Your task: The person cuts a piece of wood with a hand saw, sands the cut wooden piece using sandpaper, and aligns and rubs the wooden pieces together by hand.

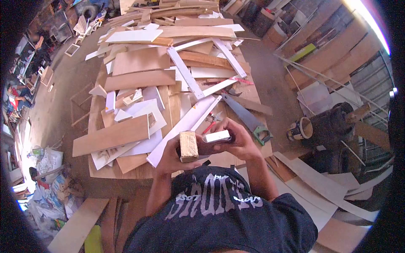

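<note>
Hovering by the near table edge (145, 173), left fingers (169, 158) clamp a wood block (188, 145), right fingers (231, 125) a white-ended piece (217, 136)

1. A long white light strip (371, 21) glares, blown out, at upper right; daylight washes out the lower left edge.
2. Middle evenly lit, shadows soft.
3. Fisheye distortion bends the edges into black corners.
4. Dim areas look grainy.
</note>
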Demonstrator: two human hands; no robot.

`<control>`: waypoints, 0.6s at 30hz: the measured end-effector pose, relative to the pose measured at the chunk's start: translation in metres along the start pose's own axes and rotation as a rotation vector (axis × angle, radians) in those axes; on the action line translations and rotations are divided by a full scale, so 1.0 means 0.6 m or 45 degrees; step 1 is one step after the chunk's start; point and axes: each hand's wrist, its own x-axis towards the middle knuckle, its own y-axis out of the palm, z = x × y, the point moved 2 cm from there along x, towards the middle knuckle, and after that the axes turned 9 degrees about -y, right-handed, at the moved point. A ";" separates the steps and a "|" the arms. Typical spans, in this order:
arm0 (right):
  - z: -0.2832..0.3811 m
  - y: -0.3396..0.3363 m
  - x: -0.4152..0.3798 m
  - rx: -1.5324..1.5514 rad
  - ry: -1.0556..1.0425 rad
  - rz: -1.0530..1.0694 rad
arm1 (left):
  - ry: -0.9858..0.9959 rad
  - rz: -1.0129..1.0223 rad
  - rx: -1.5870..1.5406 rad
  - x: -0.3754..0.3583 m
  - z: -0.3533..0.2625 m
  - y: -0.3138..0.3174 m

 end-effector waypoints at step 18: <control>0.086 0.042 0.016 -0.618 -0.094 0.089 | -0.052 0.032 -0.184 -0.002 -0.014 0.005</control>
